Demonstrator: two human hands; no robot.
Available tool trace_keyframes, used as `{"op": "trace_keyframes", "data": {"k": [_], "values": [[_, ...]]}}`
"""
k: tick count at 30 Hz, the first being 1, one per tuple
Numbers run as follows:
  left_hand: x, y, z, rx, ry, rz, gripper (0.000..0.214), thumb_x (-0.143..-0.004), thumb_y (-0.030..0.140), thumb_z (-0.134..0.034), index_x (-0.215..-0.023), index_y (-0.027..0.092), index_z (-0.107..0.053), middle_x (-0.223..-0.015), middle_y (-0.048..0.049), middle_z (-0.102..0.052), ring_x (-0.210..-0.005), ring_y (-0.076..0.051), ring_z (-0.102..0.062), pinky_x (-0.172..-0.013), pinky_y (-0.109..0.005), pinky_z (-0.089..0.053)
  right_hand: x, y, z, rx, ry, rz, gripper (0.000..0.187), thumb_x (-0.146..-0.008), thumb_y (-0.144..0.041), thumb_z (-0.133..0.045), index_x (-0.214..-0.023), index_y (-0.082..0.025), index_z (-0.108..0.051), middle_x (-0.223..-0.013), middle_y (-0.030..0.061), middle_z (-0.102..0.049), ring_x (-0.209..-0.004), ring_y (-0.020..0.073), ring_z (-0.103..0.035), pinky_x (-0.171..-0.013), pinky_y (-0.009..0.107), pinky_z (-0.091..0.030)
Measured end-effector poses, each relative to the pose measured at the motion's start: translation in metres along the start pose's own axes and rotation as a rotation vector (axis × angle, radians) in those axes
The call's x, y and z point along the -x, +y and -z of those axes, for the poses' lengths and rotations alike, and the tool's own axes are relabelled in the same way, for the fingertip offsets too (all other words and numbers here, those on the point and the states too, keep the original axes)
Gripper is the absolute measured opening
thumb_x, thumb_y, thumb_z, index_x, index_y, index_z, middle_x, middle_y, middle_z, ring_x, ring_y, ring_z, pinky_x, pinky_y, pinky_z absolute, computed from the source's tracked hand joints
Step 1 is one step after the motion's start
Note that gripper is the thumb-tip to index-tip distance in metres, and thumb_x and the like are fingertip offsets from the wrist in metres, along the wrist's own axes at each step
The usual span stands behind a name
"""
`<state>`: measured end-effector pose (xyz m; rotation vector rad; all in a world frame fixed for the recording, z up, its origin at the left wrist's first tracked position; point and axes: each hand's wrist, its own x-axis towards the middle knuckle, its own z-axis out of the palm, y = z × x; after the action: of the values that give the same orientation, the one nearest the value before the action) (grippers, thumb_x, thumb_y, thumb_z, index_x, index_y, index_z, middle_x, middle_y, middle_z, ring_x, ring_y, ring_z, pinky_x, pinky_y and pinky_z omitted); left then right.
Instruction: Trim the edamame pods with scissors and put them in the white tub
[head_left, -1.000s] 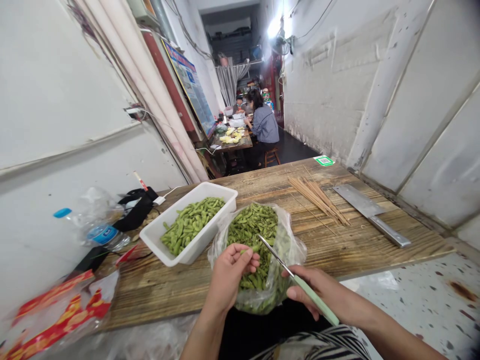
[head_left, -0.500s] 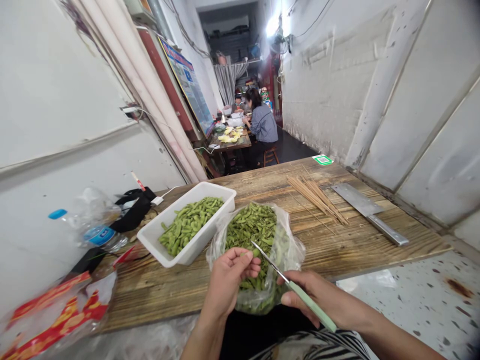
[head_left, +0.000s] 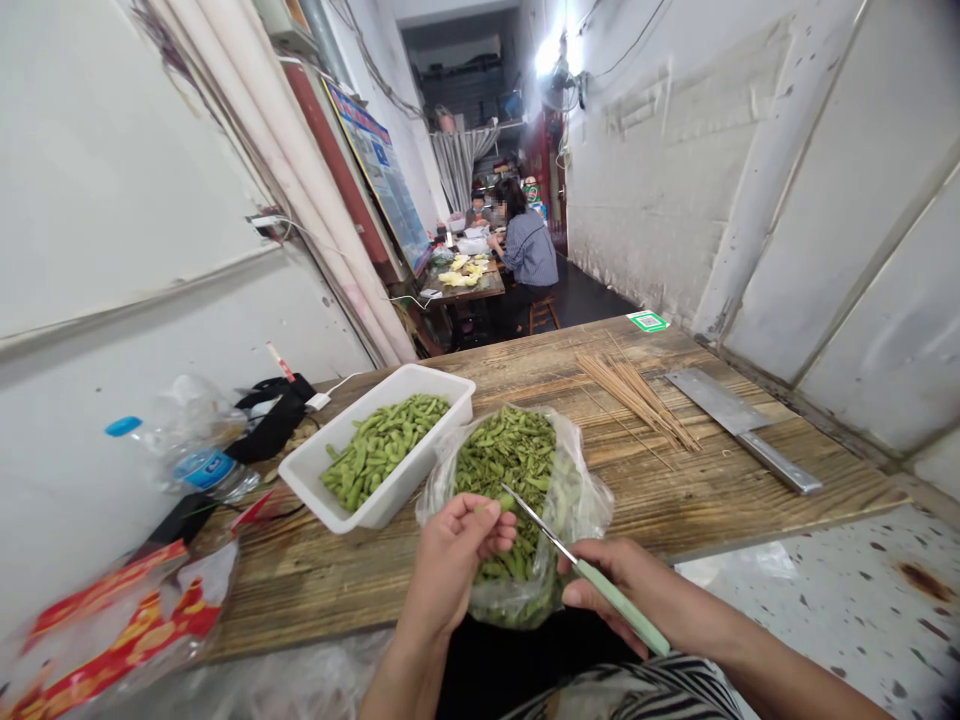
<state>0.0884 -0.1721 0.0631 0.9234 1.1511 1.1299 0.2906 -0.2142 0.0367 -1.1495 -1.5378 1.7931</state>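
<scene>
Between thumb and fingers, my left hand (head_left: 463, 545) pinches a green edamame pod (head_left: 507, 503) above an open clear plastic bag (head_left: 581, 500) full of pods. My right hand (head_left: 619, 590) is closed around the pale green handle of a pair of scissors (head_left: 600, 585). The blades point up and left, with their tips at the pod; whether they are parted I cannot tell. Left of the bag stands a white plastic tub (head_left: 300, 480) holding more pods (head_left: 386, 440).
On the wooden table (head_left: 315, 590), a cleaver (head_left: 742, 425) and a bundle of bamboo skewers (head_left: 637, 400) lie to the right. A plastic bottle (head_left: 206, 470) and red packaging (head_left: 142, 630) are at the left. Beyond, a person in a striped shirt (head_left: 529, 248) sits at another table.
My left hand has shifted very slightly left with the pod. The scissors stay beside it, and the view has moved a little.
</scene>
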Motion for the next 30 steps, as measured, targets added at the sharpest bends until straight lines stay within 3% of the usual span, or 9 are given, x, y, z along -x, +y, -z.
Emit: {"op": "trace_keyframes", "data": {"k": [3,6,7,9,12,17,20,24,30], "values": [[-0.015,0.017,0.033,-0.227,0.321,-0.301,0.029,-0.065,0.036,-0.072,-0.082,0.015,-0.061,-0.073,-0.0053,-0.070,-0.066,-0.018,-0.064,-0.069,-0.032,-0.052,0.000,0.002,0.004,0.042,0.027,0.030,0.037,-0.083,-0.049,-0.060,-0.096,-0.016,-0.054,-0.049,-0.0103,-0.042,-0.033,0.0042,-0.039,-0.029,0.011,-0.028],[-0.037,0.043,0.078,-0.690,0.847,-0.602,0.030,-0.073,0.036,-0.062,-0.096,0.016,-0.063,-0.088,-0.0077,-0.068,-0.080,-0.023,-0.063,-0.080,-0.038,-0.048,0.002,0.001,0.008,0.095,0.043,0.046,0.038,-0.083,-0.050,-0.059,-0.098,-0.016,-0.054,-0.054,-0.0096,-0.042,-0.036,0.0042,-0.041,-0.032,0.012,-0.032],[-0.042,0.050,0.089,-0.862,0.851,-0.617,0.032,-0.073,0.034,-0.061,-0.099,0.016,-0.063,-0.094,-0.0100,-0.067,-0.086,-0.025,-0.063,-0.084,-0.040,-0.047,0.002,0.000,0.008,0.108,0.043,0.046,0.038,-0.083,-0.051,-0.059,-0.098,-0.016,-0.054,-0.054,-0.0094,-0.042,-0.036,0.0044,-0.041,-0.032,0.012,-0.032],[-0.047,0.056,0.098,-1.141,0.716,-0.650,0.035,-0.074,0.033,-0.059,-0.104,0.015,-0.063,-0.107,-0.0141,-0.065,-0.101,-0.030,-0.058,-0.090,-0.043,-0.042,0.001,-0.001,0.008,0.113,0.035,0.043,0.038,-0.083,-0.051,-0.058,-0.099,-0.016,-0.054,-0.055,-0.0092,-0.042,-0.036,0.0045,-0.041,-0.032,0.012,-0.031],[-0.041,0.041,0.076,-1.343,0.332,-0.695,0.025,-0.078,0.031,-0.056,-0.097,0.020,-0.068,-0.111,-0.0126,-0.066,-0.108,-0.030,-0.055,-0.096,-0.043,-0.034,-0.001,-0.002,0.007,0.092,0.039,0.034,0.041,-0.082,-0.053,-0.058,-0.100,-0.016,-0.054,-0.054,-0.0095,-0.042,-0.035,0.0046,-0.040,-0.032,0.013,-0.031],[-0.030,0.001,0.025,-1.520,-0.348,-0.353,0.017,-0.074,0.014,-0.056,-0.075,0.021,-0.071,-0.084,-0.0105,-0.073,-0.087,-0.029,-0.064,-0.087,-0.043,-0.032,-0.003,-0.001,0.007,0.086,0.034,0.034,0.041,-0.082,-0.053,-0.059,-0.098,-0.016,-0.054,-0.053,-0.0097,-0.041,-0.035,0.0043,-0.039,-0.031,0.012,-0.029],[-0.032,0.000,0.022,-1.476,-0.398,-0.315,0.020,-0.071,0.009,-0.054,-0.063,0.019,-0.069,-0.076,-0.0111,-0.072,-0.080,-0.028,-0.064,-0.081,-0.039,-0.034,-0.002,0.001,0.007,0.097,0.039,0.030,0.038,-0.083,-0.052,-0.058,-0.098,-0.017,-0.054,-0.054,-0.0096,-0.041,-0.035,0.0036,-0.039,-0.031,0.011,-0.029],[-0.030,0.016,0.029,-1.014,-0.230,-0.335,0.012,-0.075,0.020,-0.056,-0.072,0.021,-0.068,-0.073,-0.0062,-0.071,-0.072,-0.023,-0.063,-0.071,-0.031,-0.041,-0.001,0.002,0.007,0.084,0.019,0.020,0.041,-0.083,-0.054,-0.057,-0.099,-0.017,-0.053,-0.052,-0.0096,-0.042,-0.035,0.0044,-0.040,-0.032,0.012,-0.030],[-0.012,0.017,0.017,-0.379,-0.230,-0.043,0.018,-0.076,0.032,-0.061,-0.085,0.017,-0.057,-0.074,-0.0054,-0.071,-0.063,-0.016,-0.060,-0.064,-0.026,-0.044,0.005,-0.002,0.007,0.132,-0.031,0.068,0.042,-0.086,-0.057,-0.051,-0.091,-0.016,-0.051,-0.051,-0.0078,-0.044,-0.040,0.0063,-0.044,-0.036,0.013,-0.032]]}}
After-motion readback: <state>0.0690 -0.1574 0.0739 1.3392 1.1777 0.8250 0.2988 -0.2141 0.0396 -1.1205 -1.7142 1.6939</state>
